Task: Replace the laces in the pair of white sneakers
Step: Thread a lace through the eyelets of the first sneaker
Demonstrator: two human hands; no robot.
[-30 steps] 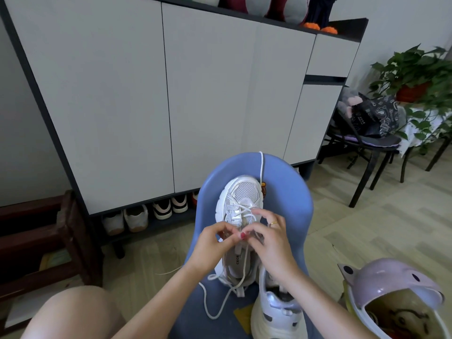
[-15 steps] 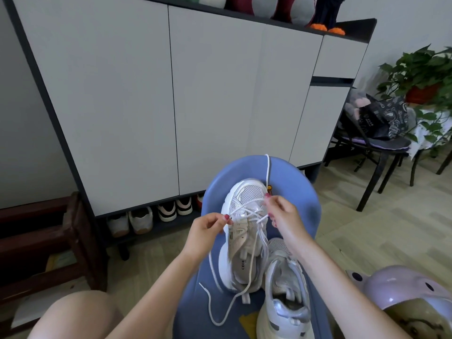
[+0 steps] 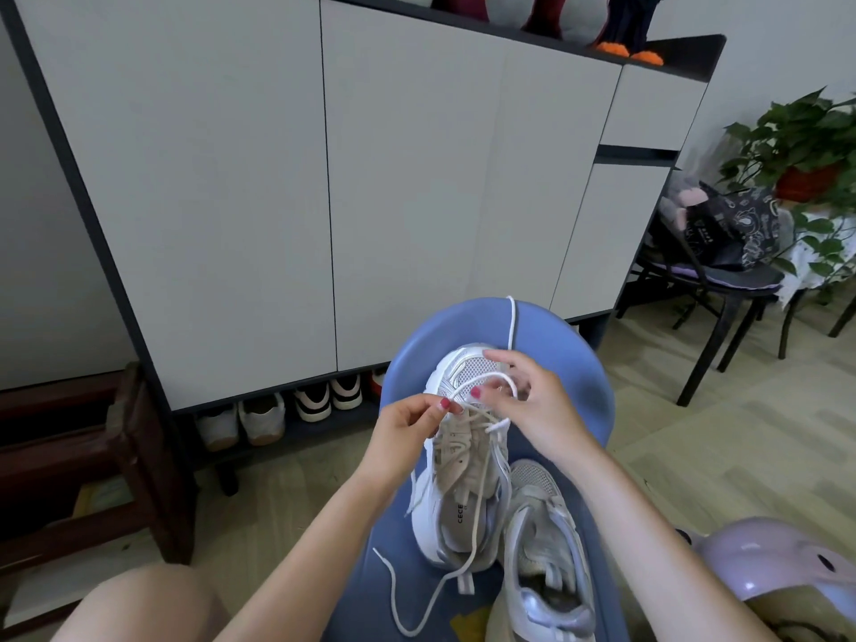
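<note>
there is a single view, from a wide-angle camera worn on the person's head. it looks forward and steeply down, over both forearms, onto the blue chair (image 3: 569,363) just in front of the person. the left hand (image 3: 407,428) and right hand (image 3: 532,400) sit near the centre of the frame, close to the lens. a bare knee (image 3: 139,604) fills the lower left corner. farther off, the view faces a grey cabinet (image 3: 278,178), whose edges bow with the lens. a potted plant (image 3: 806,145) stands at the right edge. no second view shares the scene.
</note>
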